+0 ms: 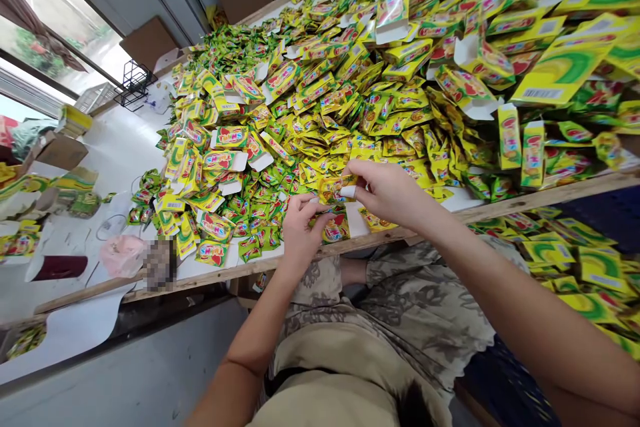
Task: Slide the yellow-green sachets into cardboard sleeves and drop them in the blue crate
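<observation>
The right hand (383, 188) has its fingers pinched on a small yellow packet (331, 185), which lies sideways just past the curled left hand (301, 221), above a red-and-green box (336, 229), and I can't tell what the left fingers hold

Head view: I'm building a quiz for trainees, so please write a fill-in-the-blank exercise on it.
Between the left hand and the right hand is a packet coloured mainly ____.
The wire rack is ____.
The table's near edge is made of ____.
The hand nearer the pink bag is the ____ one.

Missing words: yellow; black; wood; left.
</observation>
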### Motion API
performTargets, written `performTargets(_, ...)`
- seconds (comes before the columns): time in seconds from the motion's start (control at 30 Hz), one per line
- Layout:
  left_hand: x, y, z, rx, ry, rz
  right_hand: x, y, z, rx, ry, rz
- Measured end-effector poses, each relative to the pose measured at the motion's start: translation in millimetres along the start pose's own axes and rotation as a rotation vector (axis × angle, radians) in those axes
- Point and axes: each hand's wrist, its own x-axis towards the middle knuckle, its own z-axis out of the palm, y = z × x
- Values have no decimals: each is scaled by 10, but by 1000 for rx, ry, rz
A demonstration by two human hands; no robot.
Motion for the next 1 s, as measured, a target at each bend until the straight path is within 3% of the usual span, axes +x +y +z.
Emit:
performTargets(0.13,-35,-10,50,7,40,45,21,-54,-46,-157,-17,-19)
performTargets(0.33,-18,28,106,34,38,105,119,-193,10,-166,-192,-13)
performTargets(0.57,7,0,126,-25,41,134,69,-66,-41,-329,-219,-26)
performTargets(0.73,40,23,142,-16,31,120,114,-219,-133,-538,-320,-22)
performTargets(0.87,63,30,144,-28,26,118,174,-327,-135,-558,-406,-92)
performTargets(1.0,57,-6,168,-158,-18,47,189,-280,-125,-560,-430,-121)
